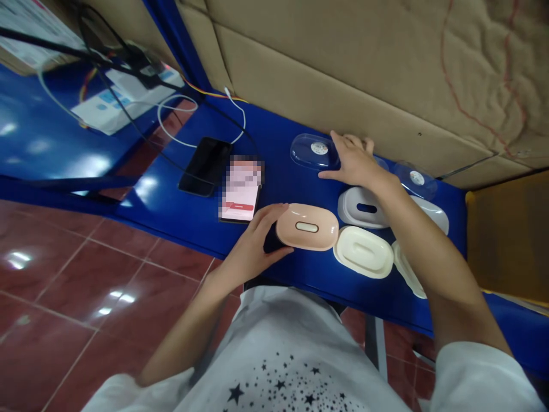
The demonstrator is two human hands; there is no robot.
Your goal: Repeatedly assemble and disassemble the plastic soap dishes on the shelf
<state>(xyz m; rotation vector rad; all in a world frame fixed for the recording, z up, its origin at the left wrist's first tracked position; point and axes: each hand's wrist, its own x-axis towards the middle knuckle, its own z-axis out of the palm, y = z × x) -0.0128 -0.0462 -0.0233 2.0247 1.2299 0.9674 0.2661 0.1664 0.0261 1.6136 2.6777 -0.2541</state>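
Note:
My left hand [261,232] curls around the left end of a peach oval box [306,228], fingers above and thumb below it. A small pale slot sits in the middle of its top. Farther back, my right hand [354,163] has thumb and index finger at the two edges of a clear plastic lid [306,151] with a round sticker. Its other fingers are bent, partly hidden. Just right of the peach box lies a cream oval piece [363,252]; a pale grey oval piece with a dark slot [358,209] is behind that.
Another clear lid [415,178], a white piece [433,214] and a cream piece [407,266] lie partly behind my right forearm. Left on the blue table [274,123] are a black phone [206,166], a lit phone [241,191] and cables. Cardboard [343,68] stands along the back.

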